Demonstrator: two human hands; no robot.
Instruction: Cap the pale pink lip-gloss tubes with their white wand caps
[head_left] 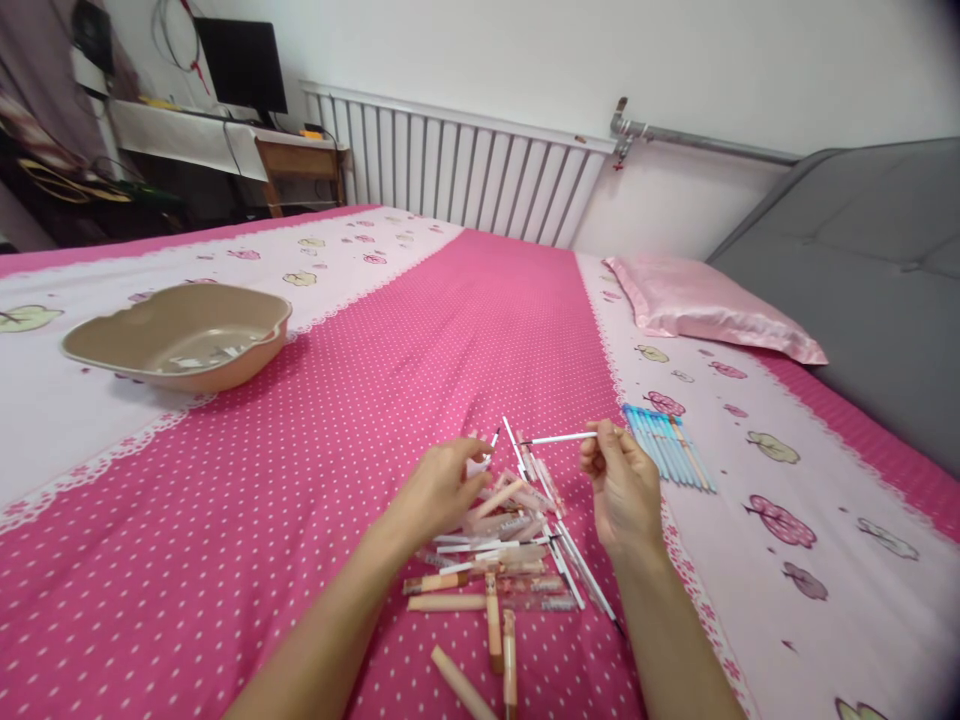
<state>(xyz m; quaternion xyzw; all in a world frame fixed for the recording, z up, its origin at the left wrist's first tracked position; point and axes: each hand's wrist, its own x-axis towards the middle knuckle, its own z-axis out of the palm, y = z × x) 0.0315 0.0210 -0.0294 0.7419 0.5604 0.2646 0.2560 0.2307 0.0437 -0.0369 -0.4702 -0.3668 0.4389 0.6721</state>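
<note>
While our left hand (439,490) closes its fingers on a small dark-tipped piece (494,437) above the pen pile (510,550), our right hand (622,487), apart from it, pinches a thin white stick (559,438) near the blue pens (671,452).

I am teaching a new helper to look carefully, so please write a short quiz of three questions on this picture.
1. True or false: the right hand holds a thin white stick.
2. Which lies nearest the right hand? A) beige bowl B) blue pens C) pink pillow
3. Fill in: the left hand reaches into the ____ of tubes.
Key: 1 true; 2 B; 3 pile.
</note>
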